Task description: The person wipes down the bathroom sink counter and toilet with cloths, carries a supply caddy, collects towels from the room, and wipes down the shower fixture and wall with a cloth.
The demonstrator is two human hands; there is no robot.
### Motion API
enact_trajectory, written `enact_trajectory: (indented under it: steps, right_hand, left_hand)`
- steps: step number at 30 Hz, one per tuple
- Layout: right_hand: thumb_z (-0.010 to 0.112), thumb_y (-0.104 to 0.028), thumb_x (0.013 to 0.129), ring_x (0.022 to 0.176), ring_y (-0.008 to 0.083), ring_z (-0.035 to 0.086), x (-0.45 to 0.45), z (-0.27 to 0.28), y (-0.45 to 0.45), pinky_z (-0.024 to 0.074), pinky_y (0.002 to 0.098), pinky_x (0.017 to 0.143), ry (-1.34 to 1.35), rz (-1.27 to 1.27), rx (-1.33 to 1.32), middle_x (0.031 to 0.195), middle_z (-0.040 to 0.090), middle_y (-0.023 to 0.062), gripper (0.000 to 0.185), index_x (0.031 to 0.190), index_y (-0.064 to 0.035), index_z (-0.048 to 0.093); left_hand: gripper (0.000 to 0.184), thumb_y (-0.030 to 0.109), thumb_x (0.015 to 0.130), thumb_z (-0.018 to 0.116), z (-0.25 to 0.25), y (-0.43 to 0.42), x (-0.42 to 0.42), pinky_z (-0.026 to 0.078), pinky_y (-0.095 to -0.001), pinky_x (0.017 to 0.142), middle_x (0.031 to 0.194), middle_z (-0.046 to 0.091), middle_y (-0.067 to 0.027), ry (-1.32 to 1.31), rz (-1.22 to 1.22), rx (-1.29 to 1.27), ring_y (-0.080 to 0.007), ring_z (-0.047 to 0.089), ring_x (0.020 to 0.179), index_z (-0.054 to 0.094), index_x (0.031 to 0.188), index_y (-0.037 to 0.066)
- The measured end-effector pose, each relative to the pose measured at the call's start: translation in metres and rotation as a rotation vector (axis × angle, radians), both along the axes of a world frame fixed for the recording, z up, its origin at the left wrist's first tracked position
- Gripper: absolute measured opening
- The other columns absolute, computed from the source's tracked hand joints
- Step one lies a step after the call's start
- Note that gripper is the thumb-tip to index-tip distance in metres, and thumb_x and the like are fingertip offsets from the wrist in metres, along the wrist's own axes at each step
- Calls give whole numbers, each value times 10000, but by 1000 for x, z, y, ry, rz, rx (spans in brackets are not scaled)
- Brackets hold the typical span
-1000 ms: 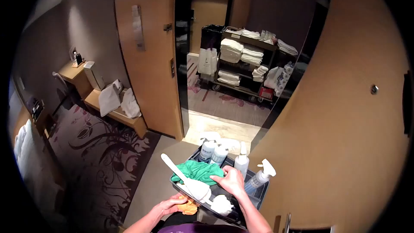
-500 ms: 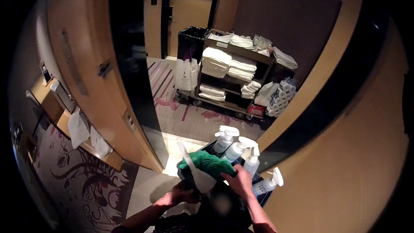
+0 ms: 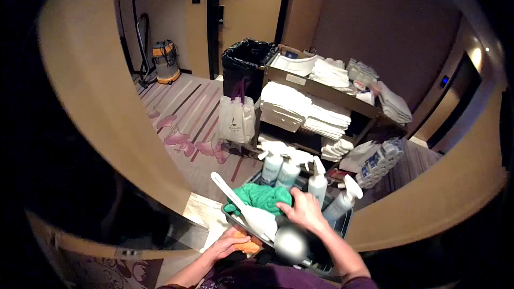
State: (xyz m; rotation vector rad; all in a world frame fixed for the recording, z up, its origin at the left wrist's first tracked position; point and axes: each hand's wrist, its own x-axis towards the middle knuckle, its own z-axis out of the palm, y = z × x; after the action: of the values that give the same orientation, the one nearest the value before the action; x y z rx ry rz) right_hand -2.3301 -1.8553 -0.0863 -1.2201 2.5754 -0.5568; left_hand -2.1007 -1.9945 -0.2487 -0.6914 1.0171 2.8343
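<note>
A dark carrying caddy is right in front of me, held against my body. My left hand is closed around a crumpled orange cloth at the caddy's near side. My right hand reaches over the caddy, its thumb and fingers closed on the edge of a bunched green cloth. Across the green cloth lies a white plastic tool with a long handle; its wide end points toward me. A shiny rounded silver object sits near my right wrist. Several white-topped spray bottles stand along the far side.
Beyond the doorway stands a housekeeping cart with folded white towels, a black-lined bin and a hanging white bag. Wrapped rolls are at its right. A vacuum cleaner stands against the corridor wall. Door frames flank me.
My view has come closer to the cart, now larger, and the vacuum has come into sight. The orange cloth now shows in my left hand. My right hand stays at the green cloth.
</note>
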Motion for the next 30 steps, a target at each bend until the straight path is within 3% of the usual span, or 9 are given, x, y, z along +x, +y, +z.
enact_trajectory:
  steps: [4,7,9,12,15,17,19,22,30]
  right_hand:
    - [732,-437,858,838,470,685,-78,27,-94,540,550,751,9,263,-69,826,684,286,605,1180,46,561]
    - [726,-422,878,798,488,677,-128,52,-172,538,561,716,42,452,-101,776,665,286,587,1136,61,515]
    - [723,-397,886,785,501,669,-165,58,-223,533,581,708,96,510,-163,770,659,285,541,1090,55,507]
    - [716,-389,889,813,491,671,-209,100,-306,538,570,708,93,569,-132,789,659,295,518,1071,51,510]
    - [765,-393,839,824,488,672,-264,134,-393,542,547,737,90,614,-212,807,665,299,518,1000,58,565]
    - [811,-424,783,872,451,687,-286,163,-433,546,515,765,85,580,-177,873,684,285,529,939,42,615]
    - [808,-488,792,693,369,686,-320,168,-474,532,450,648,201,673,-346,708,657,228,599,978,52,628]
    - [817,-533,756,863,371,698,-373,184,-540,535,473,736,311,628,-313,893,691,243,658,1028,46,659]
    - [832,-524,707,1003,369,697,-543,151,-693,549,473,858,349,471,-239,1022,712,253,618,953,28,703]
  left_hand:
    - [707,36,846,750,20,-52,-60,536,-386,958,1296,586,-108,60,175,-1,-243,626,1128,394,1456,72]
    - [669,30,879,693,41,-98,-100,539,-318,834,1276,591,-104,60,360,-132,-202,615,1089,389,1473,57]
    - [715,108,802,739,31,-145,-132,519,-308,835,1254,590,-110,8,432,-473,-174,587,1023,414,1432,21]
    - [699,208,782,790,76,-211,-168,480,-343,959,1233,591,-104,159,525,-445,-195,580,1119,452,1354,-11]
    - [711,282,812,833,96,-278,-212,499,-319,943,1213,605,-95,197,608,-484,-187,607,1090,465,1352,2]
    - [542,158,842,806,126,-313,-227,507,-272,863,1128,628,-48,168,570,-529,-142,614,1007,532,1290,25]
    - [440,82,864,770,93,-360,-234,506,-257,848,1108,636,-34,7,497,-716,-130,616,975,573,1256,54]
    - [420,48,859,765,137,-379,-270,515,-265,868,1127,639,-40,0,588,-693,-146,624,1036,595,1240,99]
    - [351,-46,899,660,111,-392,-304,545,-340,909,1166,642,-117,-199,899,-416,-200,636,1049,576,1227,46]
